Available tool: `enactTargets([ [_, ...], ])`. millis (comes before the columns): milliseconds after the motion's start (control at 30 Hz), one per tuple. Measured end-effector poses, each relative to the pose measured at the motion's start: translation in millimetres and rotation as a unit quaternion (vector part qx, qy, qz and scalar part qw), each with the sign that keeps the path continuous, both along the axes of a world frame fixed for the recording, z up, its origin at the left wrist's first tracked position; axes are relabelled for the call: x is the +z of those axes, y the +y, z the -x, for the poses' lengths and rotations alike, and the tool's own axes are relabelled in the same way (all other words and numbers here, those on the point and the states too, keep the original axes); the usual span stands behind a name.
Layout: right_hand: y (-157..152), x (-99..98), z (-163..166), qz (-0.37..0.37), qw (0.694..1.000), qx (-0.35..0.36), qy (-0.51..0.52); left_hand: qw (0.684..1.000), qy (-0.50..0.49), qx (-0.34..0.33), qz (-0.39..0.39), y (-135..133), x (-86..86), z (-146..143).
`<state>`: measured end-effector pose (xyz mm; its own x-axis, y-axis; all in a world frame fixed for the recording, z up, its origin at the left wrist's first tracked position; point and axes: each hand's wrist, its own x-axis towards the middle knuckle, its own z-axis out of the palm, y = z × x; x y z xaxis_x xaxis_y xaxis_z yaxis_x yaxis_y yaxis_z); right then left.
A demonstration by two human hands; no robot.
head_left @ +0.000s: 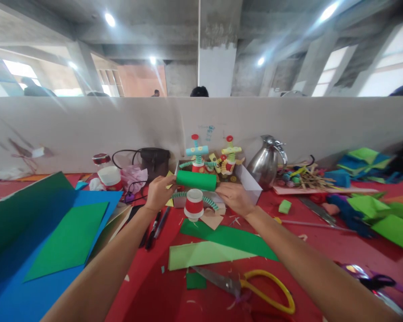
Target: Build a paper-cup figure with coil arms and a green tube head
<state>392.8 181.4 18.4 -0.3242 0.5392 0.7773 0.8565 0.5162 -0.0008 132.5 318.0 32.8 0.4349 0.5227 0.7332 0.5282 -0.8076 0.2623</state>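
Note:
Between my two hands a rolled tube of green paper (196,180) is held level above the table. My left hand (160,192) grips its left end, and my right hand (234,196) grips the right end, with fingertips partly hidden. Just below the tube stands an upside-down paper cup (194,204) with a red band and folded striped paper arms at its sides. Behind it a white box (250,183) holds two paper cup figures, one with a blue roll (197,150) and one with a yellow roll (231,150).
Yellow-handled scissors (242,285) lie in front, near a dark green strip (228,239) and a light green strip (204,255). Blue and green card sheets (70,237) cover the left. A steel jug (265,163) stands right of the box; pens (156,228) lie by my left arm.

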Motion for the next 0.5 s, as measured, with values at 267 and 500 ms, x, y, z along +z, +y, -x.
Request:
enactTargets([
  [267,-2.0,3.4,1.9,-0.015,1.000,-0.006,-0.016,1.000,-0.001,-0.001,-0.008,-0.1,0.2,1.6],
  [500,-4.0,4.6,6.6,-0.001,0.999,0.019,0.041,0.997,-0.051,-0.033,0.044,-5.7,6.3,0.9],
])
